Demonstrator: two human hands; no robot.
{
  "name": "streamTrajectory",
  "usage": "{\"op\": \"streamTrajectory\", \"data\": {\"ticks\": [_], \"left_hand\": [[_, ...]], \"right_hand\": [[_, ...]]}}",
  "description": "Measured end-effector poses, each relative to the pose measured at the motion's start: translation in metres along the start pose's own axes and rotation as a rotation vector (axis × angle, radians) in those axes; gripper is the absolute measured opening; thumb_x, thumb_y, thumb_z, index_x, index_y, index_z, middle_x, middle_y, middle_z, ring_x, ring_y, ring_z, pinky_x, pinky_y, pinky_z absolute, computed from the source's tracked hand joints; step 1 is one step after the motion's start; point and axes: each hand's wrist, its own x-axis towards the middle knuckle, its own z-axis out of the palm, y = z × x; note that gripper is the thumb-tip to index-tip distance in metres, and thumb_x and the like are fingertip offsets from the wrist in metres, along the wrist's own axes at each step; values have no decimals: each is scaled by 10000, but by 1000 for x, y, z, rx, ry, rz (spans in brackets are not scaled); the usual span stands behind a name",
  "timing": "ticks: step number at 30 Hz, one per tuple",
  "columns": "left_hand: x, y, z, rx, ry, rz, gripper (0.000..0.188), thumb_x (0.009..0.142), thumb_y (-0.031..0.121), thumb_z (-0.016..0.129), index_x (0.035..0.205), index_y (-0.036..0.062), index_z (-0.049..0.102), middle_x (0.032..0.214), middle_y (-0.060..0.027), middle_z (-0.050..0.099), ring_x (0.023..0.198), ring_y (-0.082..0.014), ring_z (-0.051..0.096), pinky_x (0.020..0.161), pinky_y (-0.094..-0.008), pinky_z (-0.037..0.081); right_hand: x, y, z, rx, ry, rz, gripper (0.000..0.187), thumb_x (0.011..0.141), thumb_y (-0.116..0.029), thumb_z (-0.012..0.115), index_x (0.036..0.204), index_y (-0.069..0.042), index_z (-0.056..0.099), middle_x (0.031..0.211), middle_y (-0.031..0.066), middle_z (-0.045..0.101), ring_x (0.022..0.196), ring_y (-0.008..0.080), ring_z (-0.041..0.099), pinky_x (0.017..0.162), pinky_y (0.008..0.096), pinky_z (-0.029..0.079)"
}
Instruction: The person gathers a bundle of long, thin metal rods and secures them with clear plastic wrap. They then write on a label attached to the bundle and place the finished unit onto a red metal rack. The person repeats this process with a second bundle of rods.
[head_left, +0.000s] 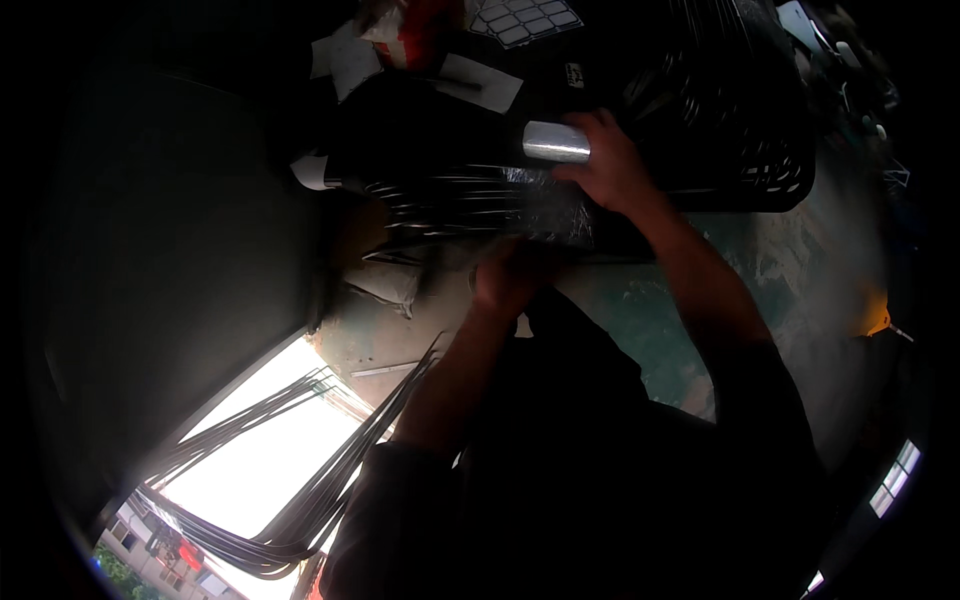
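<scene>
My right hand (612, 172) is closed round one end of a shiny roll of clear wrapping film (555, 142). From the roll, a strip of see-through film (560, 208) runs down across a stack of thin dark metal rods or tubes (435, 200), clinging to it in creases. Just below the near edge of this stack is my left hand (503, 284), up against the lower end of the film. Deep shadow and blur hide its fingers, so its grip does not show.
Bent dark tubes (345, 470) lean at lower left before a bright opening. More curved dark tubes (775, 165) lie at upper right. Papers (485, 85), a red and white container (405, 40) and a label sheet (525, 20) sit at the back. An orange object (876, 315) is far right.
</scene>
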Motion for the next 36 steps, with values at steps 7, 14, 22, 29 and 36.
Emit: {"op": "streamTrajectory", "data": {"ticks": [7, 14, 22, 29, 36], "left_hand": [[75, 24, -41, -292, -44, 64, 517, 1065, 480, 558, 1415, 111, 651, 1410, -117, 670, 1298, -305, 632, 1138, -475, 499], [141, 22, -21, -432, -220, 59, 451, 1051, 395, 607, 1385, 98, 663, 1368, -104, 687, 1282, -281, 644, 1137, -462, 505], [97, -20, -52, -590, -135, 108, 395, 1017, 310, 685, 1347, 94, 682, 1328, -84, 704, 1266, -252, 656, 1132, -444, 514], [97, -35, -43, -556, -343, 137, 466, 971, 401, 715, 1355, 138, 688, 1371, -60, 698, 1299, -265, 635, 1149, -452, 494], [101, -36, -50, -541, -336, 162, 499, 976, 476, 698, 1350, 145, 691, 1380, -58, 696, 1307, -283, 628, 1163, -464, 479]], "right_hand": [[16, 44, 50, 156, -23, 102, 566, 850, -283, 838, 1341, -44, 692, 1323, 202, 647, 1223, 379, 662, 1058, 434, 545], [26, 49, 57, 68, -165, 194, 405, 890, -285, 789, 1200, -25, 772, 1183, 214, 767, 1083, 376, 747, 984, 430, 585], [37, 30, 47, -8, -351, 164, 275, 939, -267, 744, 1084, -43, 809, 1056, 191, 787, 987, 378, 761, 905, 440, 597], [44, 40, 53, 18, -374, 167, 315, 982, -302, 693, 1087, -23, 793, 1057, 228, 769, 1000, 394, 750, 912, 462, 592], [38, 24, 51, -73, -252, 162, 395, 1008, -404, 660, 958, -33, 789, 879, 222, 760, 878, 406, 756, 821, 482, 604]]}}
